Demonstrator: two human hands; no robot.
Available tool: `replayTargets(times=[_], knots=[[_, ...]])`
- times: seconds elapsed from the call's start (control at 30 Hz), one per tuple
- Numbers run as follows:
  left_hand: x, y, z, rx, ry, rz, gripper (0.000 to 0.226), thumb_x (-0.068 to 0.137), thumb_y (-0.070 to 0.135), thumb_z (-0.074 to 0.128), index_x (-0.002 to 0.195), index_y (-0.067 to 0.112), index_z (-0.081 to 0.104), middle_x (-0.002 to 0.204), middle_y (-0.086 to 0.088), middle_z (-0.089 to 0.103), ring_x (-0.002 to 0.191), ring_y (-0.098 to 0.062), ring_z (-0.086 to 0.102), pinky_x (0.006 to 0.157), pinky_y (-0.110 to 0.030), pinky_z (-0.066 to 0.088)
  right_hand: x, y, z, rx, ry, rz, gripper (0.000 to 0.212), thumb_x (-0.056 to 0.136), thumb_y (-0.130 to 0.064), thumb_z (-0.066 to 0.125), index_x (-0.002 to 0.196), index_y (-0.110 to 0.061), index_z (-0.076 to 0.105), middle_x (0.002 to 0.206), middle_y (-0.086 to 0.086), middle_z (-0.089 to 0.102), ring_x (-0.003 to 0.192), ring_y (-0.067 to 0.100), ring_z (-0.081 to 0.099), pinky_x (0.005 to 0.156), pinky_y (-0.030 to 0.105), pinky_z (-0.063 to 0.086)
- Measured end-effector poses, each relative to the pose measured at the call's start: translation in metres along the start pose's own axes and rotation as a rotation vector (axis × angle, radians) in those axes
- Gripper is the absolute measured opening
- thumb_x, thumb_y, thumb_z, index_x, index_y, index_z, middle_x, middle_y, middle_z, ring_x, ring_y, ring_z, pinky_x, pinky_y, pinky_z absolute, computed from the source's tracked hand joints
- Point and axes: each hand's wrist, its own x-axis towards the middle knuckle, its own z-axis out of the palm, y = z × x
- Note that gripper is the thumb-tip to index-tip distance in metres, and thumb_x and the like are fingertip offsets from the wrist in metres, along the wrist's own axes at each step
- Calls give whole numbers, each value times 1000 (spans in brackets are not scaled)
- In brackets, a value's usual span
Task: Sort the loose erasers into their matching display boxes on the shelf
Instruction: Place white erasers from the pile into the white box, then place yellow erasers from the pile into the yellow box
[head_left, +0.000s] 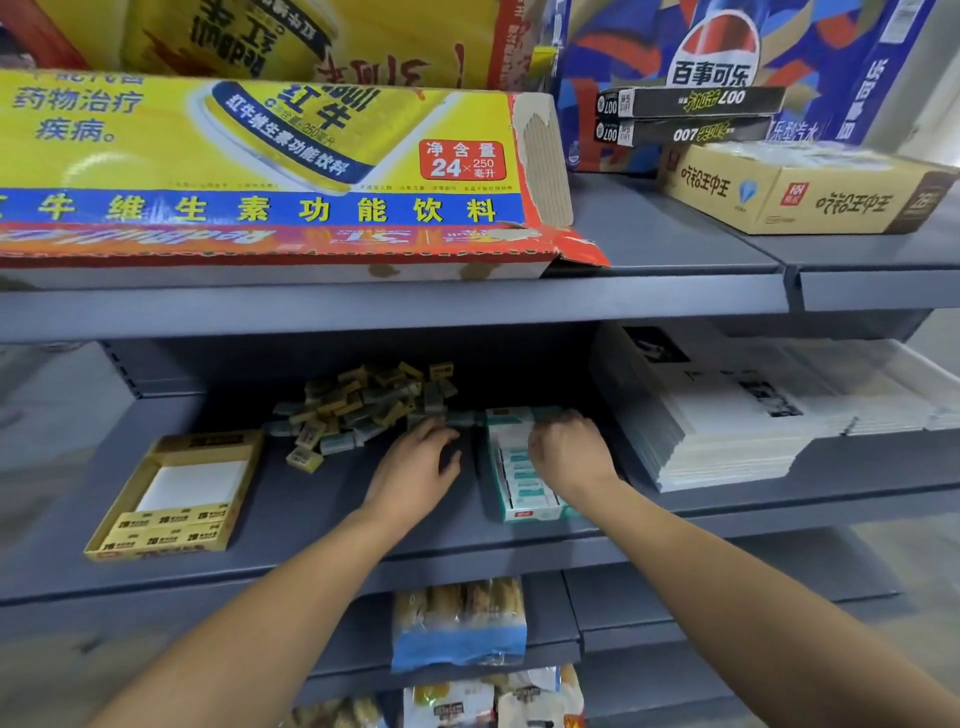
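Loosely heaped yellow and grey-green erasers (363, 410); left hand (415, 467) spread flat, right hand (566, 452) curled, contents hidden.

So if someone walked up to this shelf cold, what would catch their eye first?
Probably the big yellow drink carton on the upper shelf, then the pile of loose erasers at the back of the middle shelf. Below it, the left hand reaches toward the pile while the right hand rests over the green-and-white display box; a mostly empty yellow display box sits far left.
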Motion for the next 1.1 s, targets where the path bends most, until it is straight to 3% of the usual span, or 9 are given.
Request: replayTargets(times=[0.07, 0.13, 0.23, 0.53, 0.77, 0.9, 1.1], knots=[[-10, -8, -9, 20, 24, -38, 33, 95, 27, 54, 124, 14, 61, 123, -2, 57, 110, -21, 56, 90, -36, 49, 4, -17, 4, 161, 87, -40, 19, 78, -9, 57, 88, -10, 73, 94, 12, 71, 92, 35, 60, 74, 36, 48], [-22, -18, -19, 50, 51, -70, 31, 95, 26, 55, 123, 15, 61, 120, -2, 58, 108, -23, 57, 88, -37, 50, 8, -38, 7, 254, 114, -137, 21, 73, -7, 58, 87, -10, 73, 91, 11, 70, 88, 35, 61, 70, 38, 53], [-44, -34, -36, 85, 93, -143, 29, 94, 24, 57, 121, 15, 62, 118, -2, 59, 104, -22, 59, 84, -36, 51, 11, -74, 17, 337, 106, -270, 20, 75, -3, 61, 91, -8, 72, 92, 14, 69, 88, 37, 61, 71, 39, 53], [-82, -93, -77, 119, 162, -216, 21, 87, 14, 63, 108, 12, 67, 105, -4, 62, 95, -26, 61, 81, -37, 52, 17, -158, 53, 417, 40, -418, 21, 90, -9, 56, 107, -9, 68, 109, 7, 65, 106, 26, 56, 87, 40, 49], [-71, -131, -107, 107, 142, -169, 23, 87, 18, 62, 109, 15, 65, 106, -3, 62, 95, -24, 60, 77, -38, 51, 37, -213, 56, 369, 44, -377, 23, 89, -18, 60, 109, -11, 69, 110, 11, 64, 105, 31, 56, 85, 37, 47], [-69, -153, -118, 98, 124, -157, 25, 91, 21, 59, 114, 14, 64, 111, -3, 61, 99, -24, 60, 80, -37, 51, 43, -239, 62, 316, -31, -311, 30, 92, -31, 58, 117, -17, 68, 121, 11, 61, 113, 32, 52, 94, 36, 43], [-64, -168, -121, 71, 91, -96, 25, 91, 20, 59, 114, 14, 64, 112, -3, 59, 99, -24, 59, 84, -36, 50, 41, -247, 70, 304, -23, -254, 23, 90, -16, 59, 110, -10, 68, 114, 16, 62, 108, 36, 53, 92, 37, 43]])
